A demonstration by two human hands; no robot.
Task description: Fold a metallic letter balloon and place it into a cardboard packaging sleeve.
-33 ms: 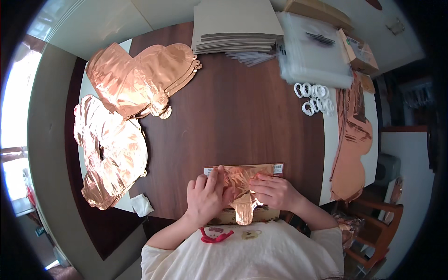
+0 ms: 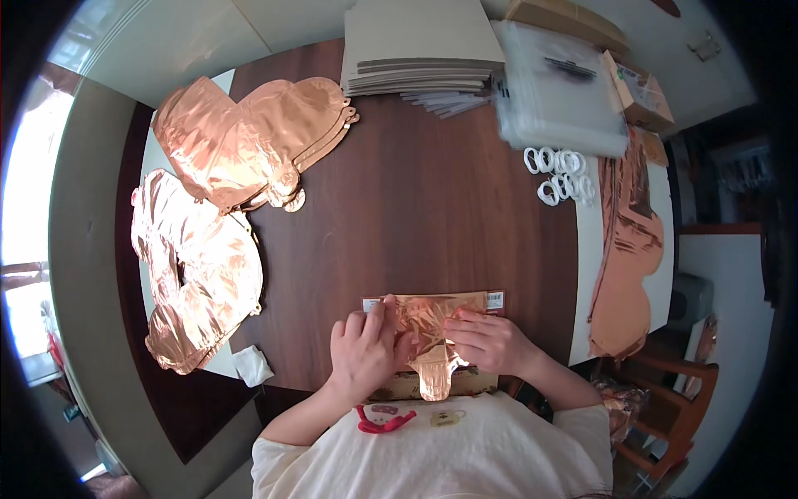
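Note:
In front of my body lies a rose-gold foil balloon [image 2: 422, 314], folded into a small packet, on a flat printed card or sheet [image 2: 495, 301] at the table's near edge. A bright foil tab [image 2: 435, 378] sticks out of it toward me. My left hand [image 2: 363, 343] rests along the packet's left side, fingers stretched forward and thumb apart on the foil. On the right side, my right hand [image 2: 490, 339] has its fingers pressed together on the foil, thumb hidden beneath them. Whatever lies under the packet is mostly covered.
Flat foil balloons [image 2: 249, 141] pile up at far left, with more foil [image 2: 199, 274] nearer. A white tissue [image 2: 252, 366] lies at the left edge. Grey boards [image 2: 424, 37], clear plastic sleeves [image 2: 557, 100], white ribbon rings [image 2: 565, 170] and long foil pieces [image 2: 623, 291] occupy the back and right.
My left hand has shifted very slightly left on the foil. The right hand and everything else look the same.

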